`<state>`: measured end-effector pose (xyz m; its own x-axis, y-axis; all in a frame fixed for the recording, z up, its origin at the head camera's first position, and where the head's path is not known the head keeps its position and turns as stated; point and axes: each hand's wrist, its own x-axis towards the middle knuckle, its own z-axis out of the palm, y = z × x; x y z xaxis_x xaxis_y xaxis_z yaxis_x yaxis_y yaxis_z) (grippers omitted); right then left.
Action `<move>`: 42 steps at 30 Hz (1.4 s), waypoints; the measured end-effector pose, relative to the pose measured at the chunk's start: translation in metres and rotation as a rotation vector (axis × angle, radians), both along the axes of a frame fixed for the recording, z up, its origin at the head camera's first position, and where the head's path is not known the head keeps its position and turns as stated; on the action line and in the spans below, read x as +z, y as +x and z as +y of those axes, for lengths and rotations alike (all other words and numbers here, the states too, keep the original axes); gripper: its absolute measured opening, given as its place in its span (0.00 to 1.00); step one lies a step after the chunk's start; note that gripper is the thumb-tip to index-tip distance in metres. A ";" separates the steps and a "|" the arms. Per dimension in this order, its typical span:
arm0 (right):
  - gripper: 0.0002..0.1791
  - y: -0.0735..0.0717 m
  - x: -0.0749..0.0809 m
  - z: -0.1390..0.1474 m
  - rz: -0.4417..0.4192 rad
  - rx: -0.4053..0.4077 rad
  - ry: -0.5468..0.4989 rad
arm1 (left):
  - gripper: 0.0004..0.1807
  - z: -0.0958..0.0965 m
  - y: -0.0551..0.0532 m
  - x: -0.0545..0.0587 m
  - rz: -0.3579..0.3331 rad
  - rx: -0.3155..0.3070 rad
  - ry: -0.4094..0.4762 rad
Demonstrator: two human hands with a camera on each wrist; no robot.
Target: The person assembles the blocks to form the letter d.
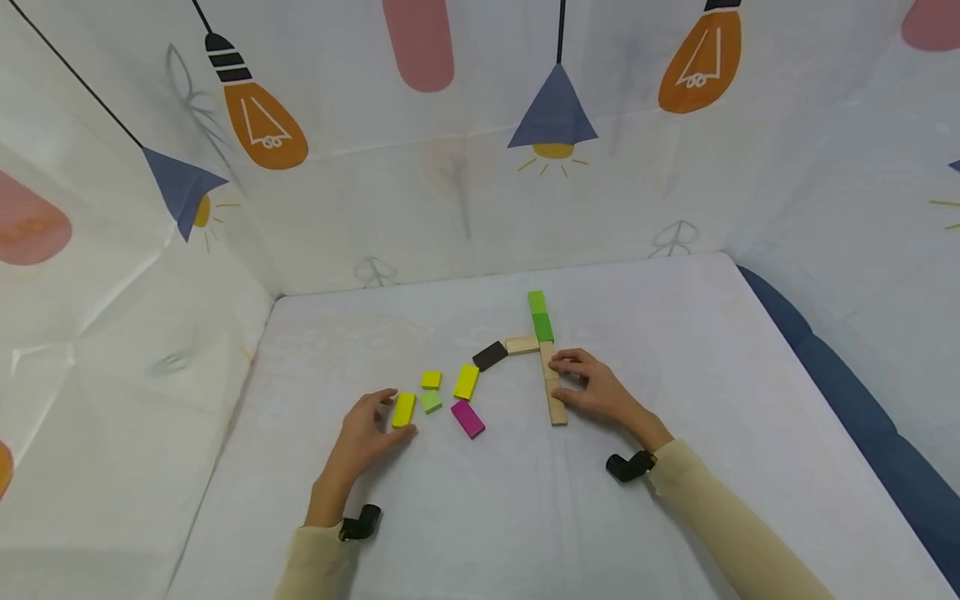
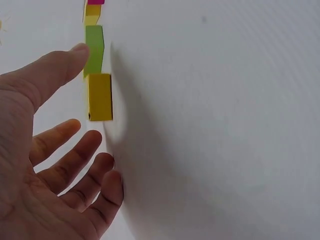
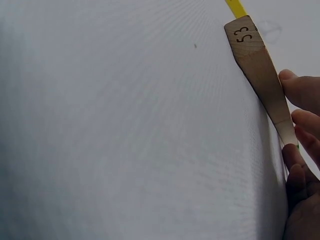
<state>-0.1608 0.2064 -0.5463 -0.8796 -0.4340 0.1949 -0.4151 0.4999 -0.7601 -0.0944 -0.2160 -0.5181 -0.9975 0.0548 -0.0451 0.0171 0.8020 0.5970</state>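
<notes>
My left hand [image 1: 363,435] reaches around a yellow block [image 1: 403,410], thumb and fingers spread on either side. In the left wrist view a gap shows between that yellow block [image 2: 101,97] and the fingers. My right hand [image 1: 596,390] rests beside two plain wooden blocks [image 1: 556,404] laid end to end, its fingertips at their right side. In the right wrist view a wooden block [image 3: 262,75] has "53" on its end, and the fingers [image 3: 304,92] lie along its side without curling round it.
Two green blocks [image 1: 542,327] continue the wooden line. A plain block [image 1: 522,345] and a dark block [image 1: 490,356] branch left towards a yellow block [image 1: 466,382] and a magenta block [image 1: 468,419]. Small yellow [image 1: 431,380] and light green [image 1: 431,402] blocks lie near the left hand.
</notes>
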 end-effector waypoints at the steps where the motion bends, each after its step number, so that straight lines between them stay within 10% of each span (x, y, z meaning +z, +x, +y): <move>1: 0.27 0.000 0.000 0.000 0.001 -0.001 0.003 | 0.39 0.002 -0.001 0.000 0.005 0.001 0.005; 42: 0.27 0.000 0.001 -0.001 0.006 -0.007 0.007 | 0.28 0.004 -0.014 -0.001 -0.006 -0.017 0.011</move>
